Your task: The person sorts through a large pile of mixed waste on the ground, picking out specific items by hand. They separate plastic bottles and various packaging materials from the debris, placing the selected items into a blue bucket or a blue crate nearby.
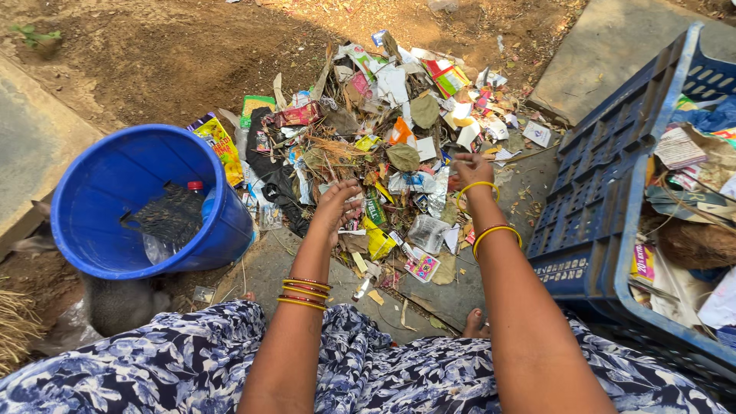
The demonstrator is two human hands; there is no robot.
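Observation:
A heap of mixed litter (383,146), with wrappers, paper, dry leaves and plastic, lies on the ground in front of me. My left hand (337,205) hovers over the near edge of the heap with fingers spread, holding nothing. My right hand (473,167) reaches out over the heap's right side, fingers pinched together; I cannot tell whether a scrap is between them. Both wrists wear yellow bangles. A blue plastic tub (100,192) tilts at the left, holding a plastic bottle (201,198) and dark plastic sheet.
A blue plastic crate (606,199) full of waste stands at the right. Concrete slabs (613,54) lie at far right and left, bare soil behind. My blue floral dress (176,360) fills the bottom, with a bare toe (474,320) showing.

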